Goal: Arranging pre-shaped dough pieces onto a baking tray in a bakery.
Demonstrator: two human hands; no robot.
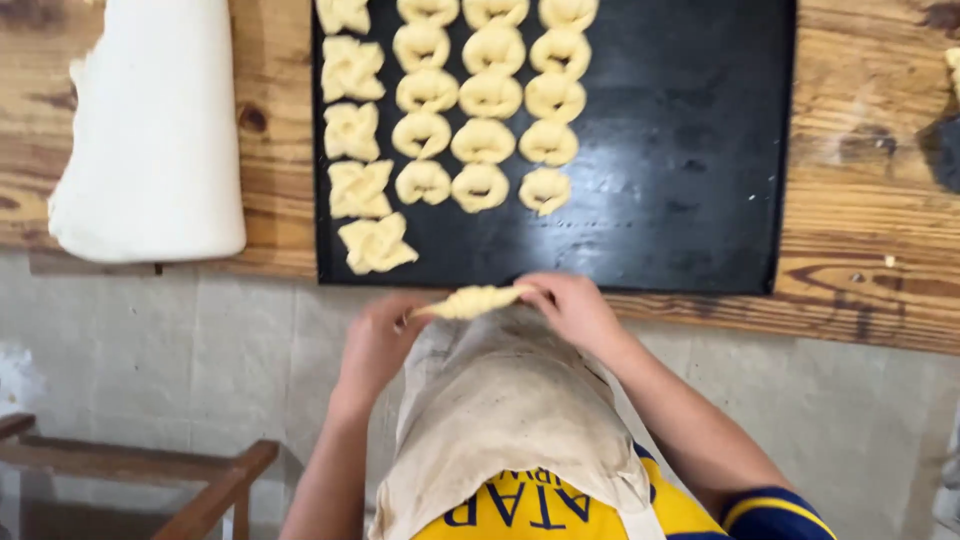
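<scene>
Dough strip [472, 300], pale yellow and twisted, spans the gap between both hands just below the near edge of the black baking tray [680, 150]. Left hand [378, 340] closes its grip on the strip's left end, fingers curled around it; right hand [575, 308] closes its grip on the right end, fingertips pinching from above. The strip lies roughly level, tilted slightly up toward the right, held in the air above a stained cloth apron [505, 410] and not touching the tray. Most of the strip's length shows between the two grips; only its ends are hidden by the fingers.

On the tray, shaped dough pieces stand in four columns at its left part: a column of pinwheel-shaped pieces [376, 243] nearest the left rim, then three columns of knotted rings [480, 187] just beside it. The tray's right half is bare and glossy. The tray rests on a wooden surface [870, 200] of knotted planks. Well apart to the left, a folded slab of white dough [150, 130] lies on the same surface. A wooden frame [210, 490] shows at lower left, below the surface.
</scene>
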